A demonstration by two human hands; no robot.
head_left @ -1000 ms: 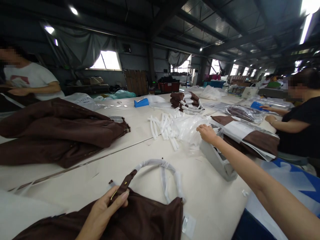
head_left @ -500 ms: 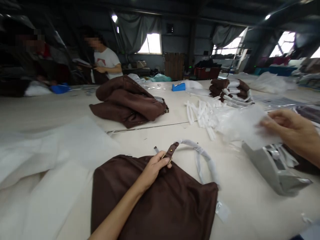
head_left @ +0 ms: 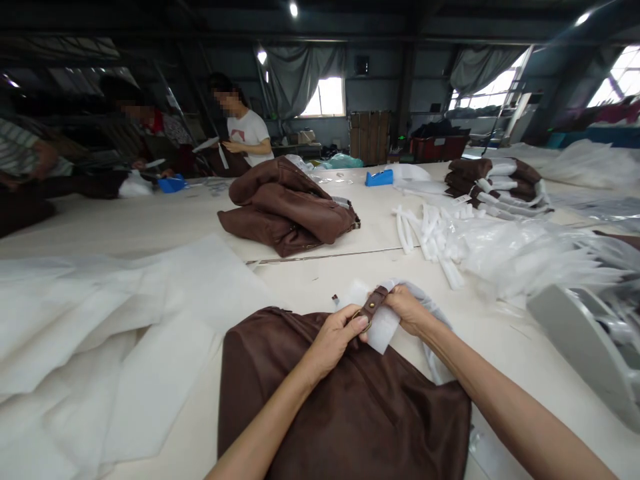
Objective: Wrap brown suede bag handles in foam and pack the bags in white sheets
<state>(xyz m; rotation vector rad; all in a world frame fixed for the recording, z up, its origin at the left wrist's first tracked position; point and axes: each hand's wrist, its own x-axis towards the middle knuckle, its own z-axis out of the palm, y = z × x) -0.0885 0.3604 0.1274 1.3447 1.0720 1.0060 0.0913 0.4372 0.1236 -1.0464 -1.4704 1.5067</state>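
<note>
A brown bag [head_left: 345, 407] lies flat on the table in front of me. My left hand [head_left: 334, 337] pinches its brown strap tab and brass ring [head_left: 373, 305] at the bag's top edge. My right hand [head_left: 407, 308] is closed on the same strap end together with a small white wrapping sheet [head_left: 384, 329] under the tab. The bag's handle [head_left: 434, 313], wrapped in white paper, curves off behind my right hand.
White sheets [head_left: 100, 333] cover the table's left. A pile of brown bags [head_left: 287, 207] lies mid-table, white paper strips [head_left: 425, 233] and clear plastic bags [head_left: 525, 253] to the right, a grey tape dispenser [head_left: 585, 347] at right. Several people sit at the far left.
My right hand came back from the plastic pile at the right with a white sheet and joined my left hand at the strap tab. My view turned left and down.
</note>
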